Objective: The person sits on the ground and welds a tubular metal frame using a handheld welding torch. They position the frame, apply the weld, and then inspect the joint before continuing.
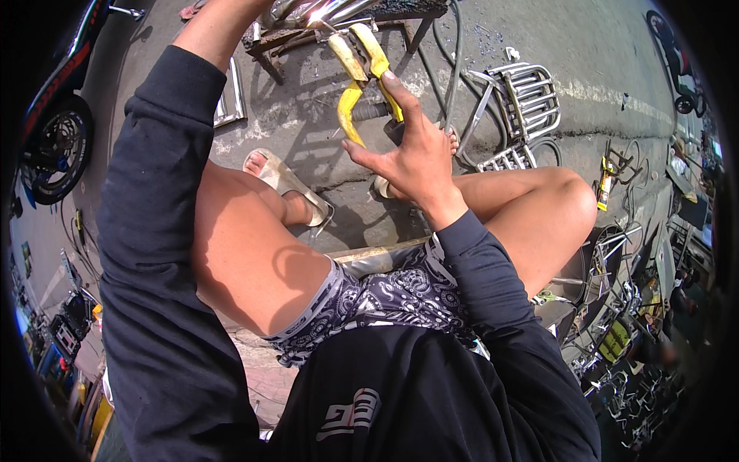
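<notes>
"How much room is there around the low, dark metal surface [408, 9]?"

"Grey concrete floor [289, 108] opens in front of its near edge, back to the tan sandals [285, 179]. Off the surface's right corner, grey cables [459, 54] trail down the floor, and a chrome tubular rack [531, 102] takes up space beyond them."

"And where is the yellow, tong-shaped welding holder [349, 100]?"

"Raised at the surface's near edge, its nose overlapping that edge in this view. The right hand [419, 154] grips it, thumb at the foot of one lever and a finger along the other side."

"The left hand?"

"Past the upper edge of the view, so I cannot tell whether it is open or closed. Only the forearm in its dark sleeve [165, 154] shows."

"How does the holder look?"

"Scuffed, with pale and brownish wear on its two upper arms and a grey ribbed piece [371, 112] below them. A thin rod points from it toward a bright glow [316, 15] beside shiny metal tubes [350, 11] on the surface."

"Any containers?"

"A narrow yellow packet-like piece [605, 189] lies at the right; its contents are hidden."
</notes>
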A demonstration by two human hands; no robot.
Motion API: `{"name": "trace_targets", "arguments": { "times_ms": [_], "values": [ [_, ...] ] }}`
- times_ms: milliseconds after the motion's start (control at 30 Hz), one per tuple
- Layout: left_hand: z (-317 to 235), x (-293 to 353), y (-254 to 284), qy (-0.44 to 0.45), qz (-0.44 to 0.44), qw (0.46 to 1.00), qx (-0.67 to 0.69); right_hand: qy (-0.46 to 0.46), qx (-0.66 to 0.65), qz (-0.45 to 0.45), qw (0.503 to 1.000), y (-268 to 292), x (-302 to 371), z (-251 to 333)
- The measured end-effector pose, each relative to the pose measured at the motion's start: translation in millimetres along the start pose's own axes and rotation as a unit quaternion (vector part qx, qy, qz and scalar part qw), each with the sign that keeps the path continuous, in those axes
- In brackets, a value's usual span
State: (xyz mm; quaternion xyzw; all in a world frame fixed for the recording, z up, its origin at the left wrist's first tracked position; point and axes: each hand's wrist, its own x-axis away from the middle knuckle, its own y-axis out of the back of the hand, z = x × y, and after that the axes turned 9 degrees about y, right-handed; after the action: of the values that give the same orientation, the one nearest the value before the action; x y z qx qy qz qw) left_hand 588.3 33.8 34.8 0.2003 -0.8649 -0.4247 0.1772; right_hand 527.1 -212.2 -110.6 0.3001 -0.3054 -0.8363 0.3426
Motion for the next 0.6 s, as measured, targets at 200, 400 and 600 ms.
{"name": "trace_targets", "arguments": {
  "times_ms": [200, 400, 600],
  "values": [
    [3.2, -3.6, -1.6, 0.014, 0.007, 1.0, 0.007, -0.008, 0.008, 0.013, 1.0, -0.3, 0.5, -0.2],
    [6.0, -1.2, -1.2, -0.024, -0.018, 1.0, 0.009, 0.013, -0.02, -0.026, 0.999, -3.1, 2.5, -2.7],
    [3.2, -2.9, 1.0, -0.009, -0.02, 1.0, -0.001, 0.025, -0.001, -0.022, 0.999, -4.4, 1.7, -5.0]
  ]
}}
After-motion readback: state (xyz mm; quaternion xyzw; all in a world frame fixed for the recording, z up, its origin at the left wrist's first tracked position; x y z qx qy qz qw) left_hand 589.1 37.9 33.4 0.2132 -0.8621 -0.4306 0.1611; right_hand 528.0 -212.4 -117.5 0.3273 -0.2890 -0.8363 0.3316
